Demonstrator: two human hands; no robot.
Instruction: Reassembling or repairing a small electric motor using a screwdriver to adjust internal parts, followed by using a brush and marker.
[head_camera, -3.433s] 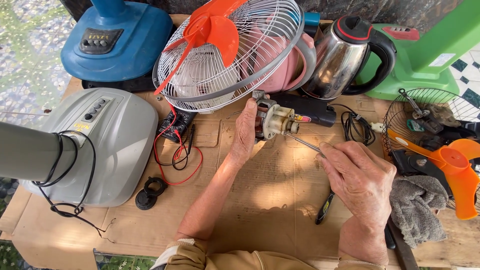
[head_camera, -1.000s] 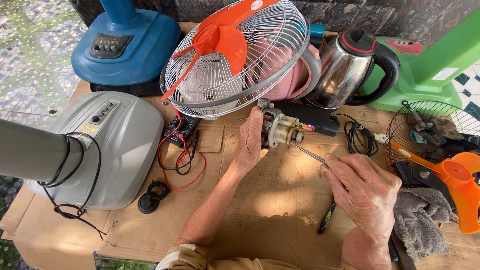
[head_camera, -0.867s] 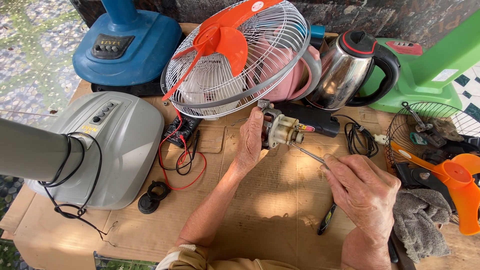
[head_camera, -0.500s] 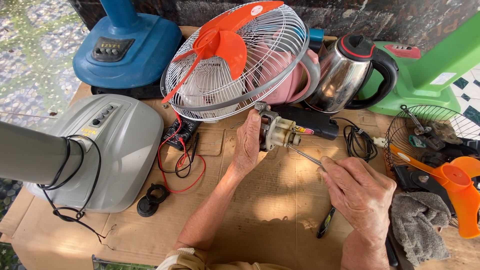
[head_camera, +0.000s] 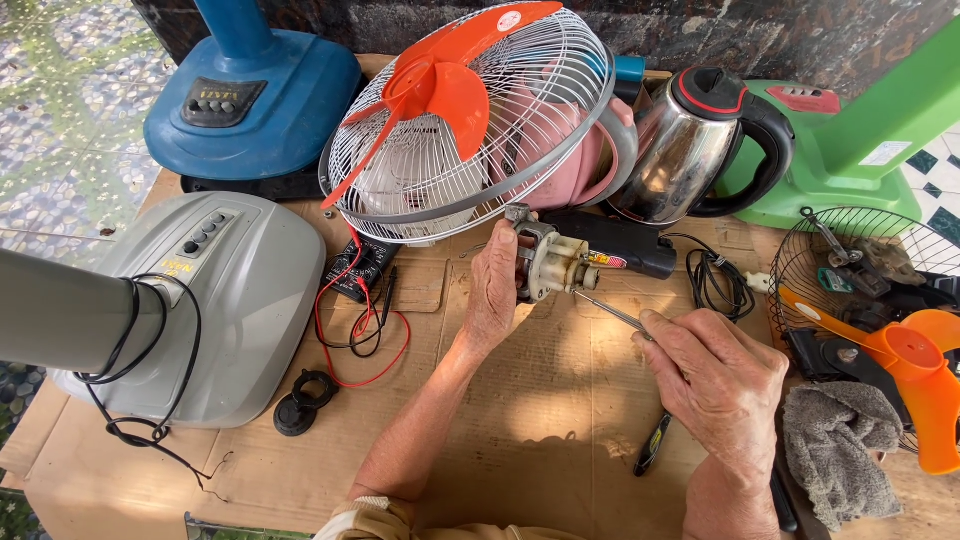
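Head view, looking down on a workbench covered with flattened brown cardboard (head_camera: 520, 420).

Left hand (head_camera: 492, 295) wrapped around a small cream-and-metal electric motor (head_camera: 548, 262), fingers curled closed on its body, thumb side toward the camera. Motor held just above the cardboard near the middle of the bench, directly below the rim of a white wire fan cage with orange blades (head_camera: 470, 120), which leans tilted behind it.

Right hand (head_camera: 715, 385) closed in a narrow pinch on a thin metal screwdriver shaft (head_camera: 610, 312), handle hidden inside the fist. Tip of the shaft touching the right end of the motor, beside a small red-and-yellow part there; exact contact spot too small to tell.

Behind the motor, a black oblong casing (head_camera: 620, 240), and past it a shiny steel electric kettle with black handle (head_camera: 700, 150). Coiled black cord with plug (head_camera: 715, 280) near the kettle's base.

To the left, a grey fan base with buttons (head_camera: 230, 300), black cable looped over its column. Behind it, a blue fan base (head_camera: 250, 100). Red and black test leads (head_camera: 355, 330) lying between the grey base and the left forearm.

To the right, a green fan stand (head_camera: 860, 140), a dark wire basket (head_camera: 850, 250), an orange blade (head_camera: 915, 370) and a grey rag (head_camera: 840, 450). Black-handled tool (head_camera: 652, 448) on the cardboard just beside the right wrist.
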